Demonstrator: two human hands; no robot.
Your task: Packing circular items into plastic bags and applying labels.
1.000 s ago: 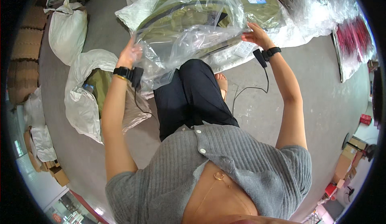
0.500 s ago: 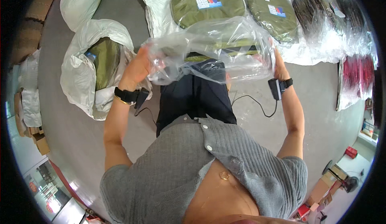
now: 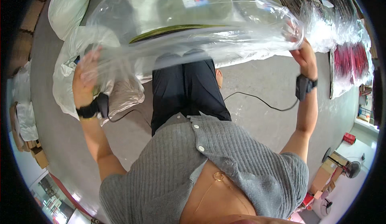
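Note:
A large clear plastic bag point(image 3: 249, 35) is stretched wide between my two hands, above my knees. My left hand point(image 3: 87, 74) is at its left end, fingers closed on the film and partly blurred behind it. At the right end my right hand point(image 3: 304, 59) grips the bag's edge, with fingertips seen through the plastic. An olive-green curved edge with a dark band point(image 3: 173, 29) shows through the bag; whether it is inside or behind, I cannot tell. Beyond, seen through the film, lies a flat round olive-green packet point(image 3: 177, 4) with a coloured label.
White woven sacks point(image 3: 69, 8) stand at the far left, and an open white sack point(image 3: 64, 79) sits beside my left hand. Plastic-wrapped dark bundles point(image 3: 299, 0) and red ones point(image 3: 350, 65) lie at the right. A black cable point(image 3: 257, 99) runs from my right wrist.
My hands have moved apart, the left one leftward and the right one rightward. The bag between them has spread from a bunched shape into a wide, billowing sheet.

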